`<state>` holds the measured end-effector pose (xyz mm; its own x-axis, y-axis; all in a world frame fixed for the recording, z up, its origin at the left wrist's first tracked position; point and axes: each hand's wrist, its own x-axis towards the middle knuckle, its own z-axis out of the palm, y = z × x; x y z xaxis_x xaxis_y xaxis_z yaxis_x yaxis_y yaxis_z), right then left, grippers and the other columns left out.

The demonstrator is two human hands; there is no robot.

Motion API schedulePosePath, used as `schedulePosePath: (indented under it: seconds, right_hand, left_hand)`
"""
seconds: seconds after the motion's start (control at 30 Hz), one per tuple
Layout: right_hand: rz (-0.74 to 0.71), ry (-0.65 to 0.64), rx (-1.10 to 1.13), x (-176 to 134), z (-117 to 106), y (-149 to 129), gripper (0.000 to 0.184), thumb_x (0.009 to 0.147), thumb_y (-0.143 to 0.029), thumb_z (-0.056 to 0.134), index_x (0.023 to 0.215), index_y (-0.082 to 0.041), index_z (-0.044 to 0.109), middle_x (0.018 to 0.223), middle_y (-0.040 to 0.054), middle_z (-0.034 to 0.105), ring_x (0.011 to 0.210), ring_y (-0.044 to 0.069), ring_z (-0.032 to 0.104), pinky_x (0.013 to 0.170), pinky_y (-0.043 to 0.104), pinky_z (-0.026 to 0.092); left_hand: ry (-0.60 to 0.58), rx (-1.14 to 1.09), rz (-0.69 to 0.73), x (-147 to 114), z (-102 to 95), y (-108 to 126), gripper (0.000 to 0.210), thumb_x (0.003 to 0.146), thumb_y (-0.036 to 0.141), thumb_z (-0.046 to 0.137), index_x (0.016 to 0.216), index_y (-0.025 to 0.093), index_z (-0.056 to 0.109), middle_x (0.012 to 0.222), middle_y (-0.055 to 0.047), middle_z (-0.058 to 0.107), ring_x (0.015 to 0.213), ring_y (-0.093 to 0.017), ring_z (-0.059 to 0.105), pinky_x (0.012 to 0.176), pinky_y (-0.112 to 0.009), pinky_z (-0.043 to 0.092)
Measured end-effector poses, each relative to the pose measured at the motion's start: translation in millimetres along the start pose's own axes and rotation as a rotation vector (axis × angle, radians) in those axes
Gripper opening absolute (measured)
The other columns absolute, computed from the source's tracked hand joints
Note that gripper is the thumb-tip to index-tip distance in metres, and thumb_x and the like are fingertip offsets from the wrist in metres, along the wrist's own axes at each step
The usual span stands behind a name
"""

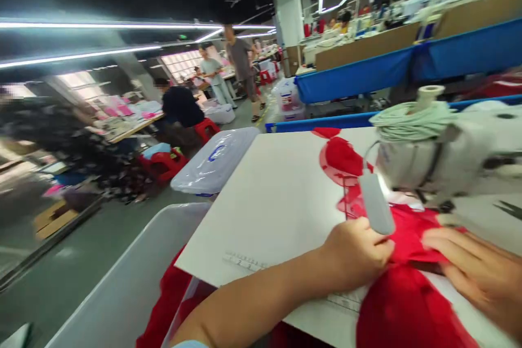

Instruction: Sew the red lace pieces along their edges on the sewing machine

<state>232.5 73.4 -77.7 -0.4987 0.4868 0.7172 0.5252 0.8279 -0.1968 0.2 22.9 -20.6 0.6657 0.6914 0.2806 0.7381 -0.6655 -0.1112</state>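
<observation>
Red fabric (411, 234) lies at the sewing machine (424, 160), and a rounded red piece (408, 304) hangs toward the table's near edge. My left hand (354, 255) is closed, its fingers pinching the red fabric just below a small grey lamp (377, 204). On the other side my right hand (477, 269) rests over the cloth with its fingers stretched out flat, slightly blurred. Further back on the white table (277, 190) lie more red pieces (342, 157), some sheer. The needle area is hidden behind the lamp and fabric.
A ruler strip (244, 262) runs along the table's near side. At the left stand an open plastic bin (142, 266) with red cloth (169, 299) and a lidded box (218, 157). Dark scissors (509, 209) lie far right. Several people are in the workshop beyond.
</observation>
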Motion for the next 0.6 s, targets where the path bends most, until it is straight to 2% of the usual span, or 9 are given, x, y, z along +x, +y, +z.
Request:
schedulePosePath:
  seconds: [0.07, 0.17, 0.27, 0.4, 0.6]
  right_hand:
    - [-0.054, -0.084, -0.12, 0, -19, -11, 0.031, 0.087, -0.004, 0.043, 0.093, -0.027, 0.063, 0.096, 0.0065, 0.074, 0.084, 0.021, 0.068, 0.073, 0.033, 0.05]
    - [-0.042, -0.127, -0.138, 15, -20, -24, 0.036, 0.086, 0.004, 0.037, 0.086, -0.023, 0.059, 0.081, 0.003, 0.067, 0.076, 0.018, 0.063, 0.067, 0.031, 0.047]
    - [-0.043, -0.106, -0.121, 20, -15, -27, 0.034, 0.085, 0.003, 0.037, 0.084, -0.022, 0.059, 0.08, 0.003, 0.066, 0.075, 0.018, 0.06, 0.064, 0.03, 0.045]
    - [-0.014, -0.116, -0.106, 13, -14, -23, 0.033, 0.082, 0.003, 0.039, 0.08, -0.022, 0.061, 0.081, 0.0039, 0.066, 0.075, 0.018, 0.059, 0.065, 0.03, 0.045]
    - [0.023, -0.111, -0.113, 9, -13, -21, 0.029, 0.082, 0.0, 0.043, 0.078, -0.022, 0.061, 0.08, 0.0042, 0.065, 0.077, 0.019, 0.06, 0.067, 0.03, 0.045]
  left_hand:
    - [0.039, -0.06, 0.033, -3, -8.3, -2, 0.017, 0.093, 0.023, 0.054, 0.084, 0.017, 0.067, 0.09, -0.009, 0.069, 0.072, -0.018, 0.062, 0.061, -0.032, 0.051]
    - [0.079, -0.117, -0.003, -9, -18.3, 0, 0.028, 0.094, 0.028, 0.046, 0.099, 0.013, 0.07, 0.104, -0.014, 0.07, 0.076, -0.022, 0.064, 0.062, -0.035, 0.052]
    - [0.07, -0.079, -0.013, -13, -23.6, 4, 0.043, 0.101, 0.036, 0.035, 0.112, 0.014, 0.07, 0.11, -0.016, 0.069, 0.073, -0.023, 0.063, 0.059, -0.036, 0.051]
    - [0.056, -0.037, -0.026, -14, -22.8, 4, 0.059, 0.104, 0.05, 0.025, 0.11, 0.016, 0.074, 0.107, -0.018, 0.07, 0.074, -0.025, 0.063, 0.059, -0.037, 0.05]
    - [0.05, -0.025, -0.021, -14, -20.9, 2, 0.063, 0.105, 0.053, 0.023, 0.118, 0.017, 0.072, 0.11, -0.017, 0.07, 0.08, -0.026, 0.063, 0.063, -0.038, 0.051]
